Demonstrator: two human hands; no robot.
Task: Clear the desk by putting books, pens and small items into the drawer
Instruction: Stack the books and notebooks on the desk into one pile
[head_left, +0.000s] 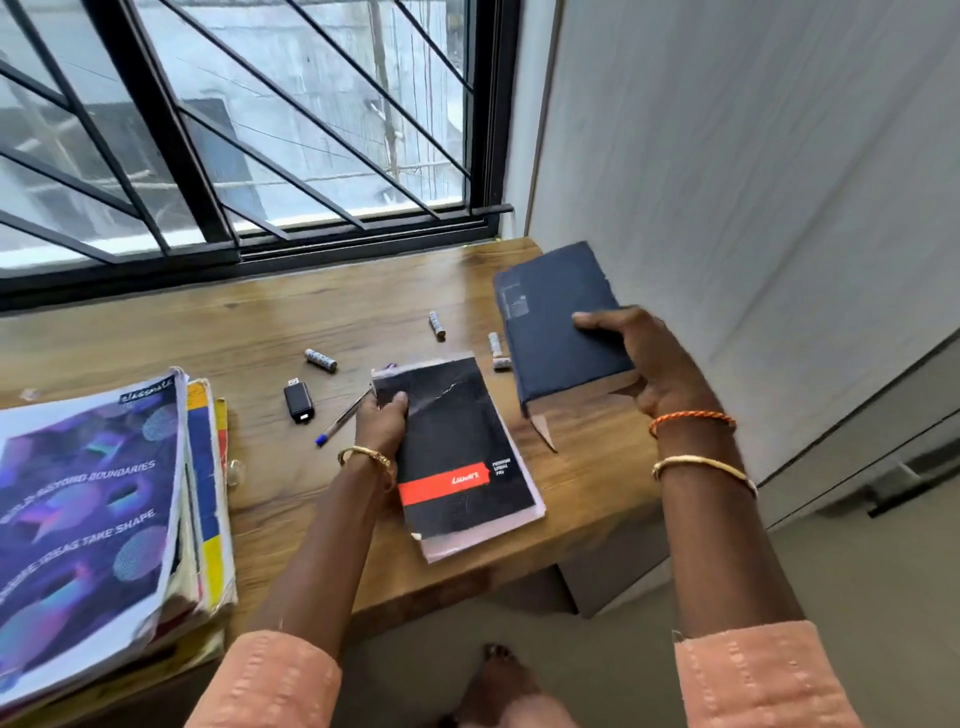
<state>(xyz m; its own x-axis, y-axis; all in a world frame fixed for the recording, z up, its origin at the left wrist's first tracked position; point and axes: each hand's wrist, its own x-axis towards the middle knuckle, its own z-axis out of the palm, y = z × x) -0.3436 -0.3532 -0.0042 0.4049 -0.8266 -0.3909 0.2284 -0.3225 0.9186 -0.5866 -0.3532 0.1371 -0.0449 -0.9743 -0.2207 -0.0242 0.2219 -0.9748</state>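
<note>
My right hand (647, 364) grips a thick dark blue book (550, 322), lifted above the right end of the wooden desk (291, 322). A ribbon marker hangs from its lower edge. My left hand (382, 423) holds the top left corner of a black spiral pad with a red band (457, 457), which is tilted over the desk's front edge. A blue-capped pen (340, 418) lies just left of that hand. A black USB stick (298, 402) and three small batteries (321, 359) (437, 325) (496, 351) are scattered on the desktop. No drawer is in view.
A tall stack of notebooks and magazines (104, 519) fills the desk's left front. A barred window (234, 130) runs along the back. A grey cabinet wall (753, 182) with a dark handle (904, 486) stands to the right. My bare foot (498, 680) is on the floor below.
</note>
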